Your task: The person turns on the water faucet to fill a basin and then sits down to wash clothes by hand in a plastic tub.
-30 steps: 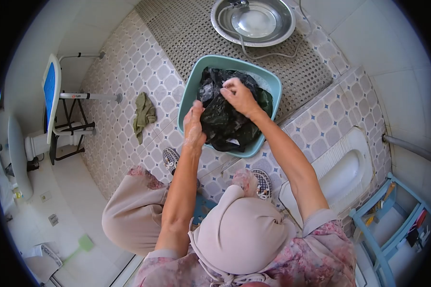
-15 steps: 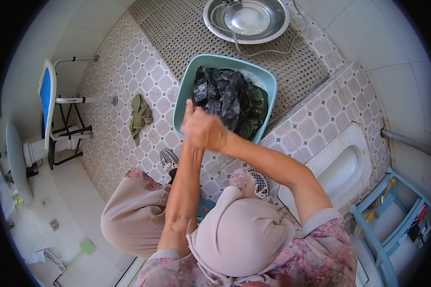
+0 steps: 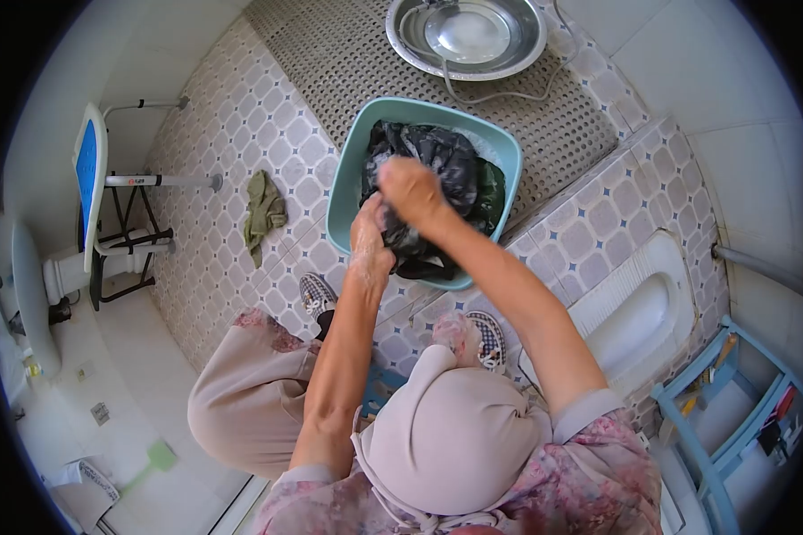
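Wet dark clothing (image 3: 437, 165) is bunched in a teal square basin (image 3: 510, 147) with suds along its far side. My right hand (image 3: 412, 191), slightly blurred, is a fist over the near-left part of the basin, closed on a fold of the dark garment. Just below and left of it, my left hand (image 3: 369, 234) is wet and wrapped round another part of the same cloth by the basin's near-left wall. A dark green piece (image 3: 489, 196) lies at the right inside the basin.
Beyond the basin, a metal bowl (image 3: 533, 55) of water with a hose (image 3: 509, 100) stands on a perforated mat (image 3: 321, 76). A green cloth (image 3: 264, 214) lies on the floor, left. A squat toilet (image 3: 638, 312) and blue rack (image 3: 687, 450) are right; a folding seat (image 3: 89, 187) is left.
My hands, together over the basin's near-left edge before, are now a little apart; the right has moved up and right. Cloth has been drawn toward the basin's near side.
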`<control>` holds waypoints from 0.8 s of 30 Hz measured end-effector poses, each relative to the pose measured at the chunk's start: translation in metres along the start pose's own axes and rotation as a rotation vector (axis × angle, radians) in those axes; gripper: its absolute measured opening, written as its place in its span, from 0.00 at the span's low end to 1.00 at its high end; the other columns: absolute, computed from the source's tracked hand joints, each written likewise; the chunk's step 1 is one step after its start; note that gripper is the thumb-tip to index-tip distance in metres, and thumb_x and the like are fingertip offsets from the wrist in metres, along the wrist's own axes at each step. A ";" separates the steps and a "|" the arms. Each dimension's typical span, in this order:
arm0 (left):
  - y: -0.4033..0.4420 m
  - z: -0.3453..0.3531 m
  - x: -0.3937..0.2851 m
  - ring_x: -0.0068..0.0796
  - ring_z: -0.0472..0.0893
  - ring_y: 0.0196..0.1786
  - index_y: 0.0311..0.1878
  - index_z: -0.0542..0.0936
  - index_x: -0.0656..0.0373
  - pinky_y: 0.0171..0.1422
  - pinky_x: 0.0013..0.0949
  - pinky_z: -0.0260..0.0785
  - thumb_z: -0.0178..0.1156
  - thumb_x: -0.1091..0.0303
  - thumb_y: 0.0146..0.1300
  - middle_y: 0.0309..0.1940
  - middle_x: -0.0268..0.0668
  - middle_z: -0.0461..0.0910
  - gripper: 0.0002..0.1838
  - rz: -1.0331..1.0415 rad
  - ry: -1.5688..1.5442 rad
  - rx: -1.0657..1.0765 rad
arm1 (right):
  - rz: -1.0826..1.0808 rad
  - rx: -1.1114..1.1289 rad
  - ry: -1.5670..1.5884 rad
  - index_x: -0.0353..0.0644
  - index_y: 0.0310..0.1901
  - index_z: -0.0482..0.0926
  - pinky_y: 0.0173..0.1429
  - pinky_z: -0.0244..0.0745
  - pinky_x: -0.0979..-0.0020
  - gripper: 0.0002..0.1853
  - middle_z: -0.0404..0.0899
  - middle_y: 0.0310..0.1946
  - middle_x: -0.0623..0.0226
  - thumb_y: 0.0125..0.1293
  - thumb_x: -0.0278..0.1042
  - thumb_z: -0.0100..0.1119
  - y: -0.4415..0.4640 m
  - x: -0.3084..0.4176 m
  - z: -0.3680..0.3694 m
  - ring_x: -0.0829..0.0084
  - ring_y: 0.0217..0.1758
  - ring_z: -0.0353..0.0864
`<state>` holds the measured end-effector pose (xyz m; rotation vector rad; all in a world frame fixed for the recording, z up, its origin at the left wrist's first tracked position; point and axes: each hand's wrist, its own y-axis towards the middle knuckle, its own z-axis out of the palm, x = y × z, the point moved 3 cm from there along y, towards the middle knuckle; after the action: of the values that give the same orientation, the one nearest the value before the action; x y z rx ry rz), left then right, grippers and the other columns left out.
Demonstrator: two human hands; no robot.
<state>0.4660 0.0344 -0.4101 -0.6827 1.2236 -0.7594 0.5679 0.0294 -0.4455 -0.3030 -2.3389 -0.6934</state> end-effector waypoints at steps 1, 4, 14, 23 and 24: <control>0.001 -0.003 -0.006 0.22 0.65 0.22 0.33 0.74 0.51 0.30 0.29 0.63 0.59 0.57 0.68 0.22 0.26 0.67 0.11 0.043 0.028 0.062 | 0.313 -0.002 0.035 0.41 0.27 0.74 0.39 0.77 0.53 0.14 0.80 0.24 0.58 0.68 0.39 0.55 0.005 -0.009 -0.007 0.53 0.32 0.83; 0.008 0.002 -0.031 0.20 0.64 0.22 0.27 0.69 0.51 0.29 0.29 0.60 0.59 0.54 0.70 0.21 0.26 0.65 0.17 0.173 -0.031 0.125 | 0.565 0.307 0.353 0.38 0.38 0.80 0.45 0.78 0.62 0.23 0.84 0.29 0.59 0.73 0.54 0.53 0.009 -0.032 -0.014 0.61 0.33 0.84; 0.008 -0.020 -0.068 0.21 0.73 0.33 0.38 0.80 0.58 0.41 0.27 0.67 0.72 0.49 0.58 0.30 0.29 0.75 0.21 0.395 0.661 0.254 | 0.680 0.388 1.375 0.33 0.57 0.75 0.63 0.72 0.73 0.22 0.79 0.52 0.59 0.61 0.24 0.67 0.006 -0.053 -0.102 0.72 0.57 0.78; -0.050 0.044 -0.100 0.20 0.78 0.39 0.48 0.82 0.67 0.44 0.29 0.72 0.69 0.56 0.61 0.35 0.34 0.83 0.22 0.529 1.320 0.436 | 0.475 0.239 1.423 0.33 0.61 0.71 0.64 0.72 0.70 0.23 0.79 0.52 0.58 0.67 0.29 0.64 0.041 0.015 -0.091 0.70 0.59 0.78; -0.045 0.041 -0.102 0.19 0.78 0.38 0.47 0.82 0.67 0.43 0.29 0.72 0.69 0.56 0.61 0.33 0.33 0.83 0.22 0.492 1.283 0.418 | 0.460 0.176 1.411 0.33 0.62 0.70 0.65 0.72 0.69 0.24 0.79 0.53 0.58 0.68 0.30 0.62 0.042 0.016 -0.091 0.70 0.59 0.78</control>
<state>0.4827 0.0930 -0.3083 0.5919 2.1562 -1.0011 0.6215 0.0145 -0.3601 -0.1567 -0.9145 -0.2656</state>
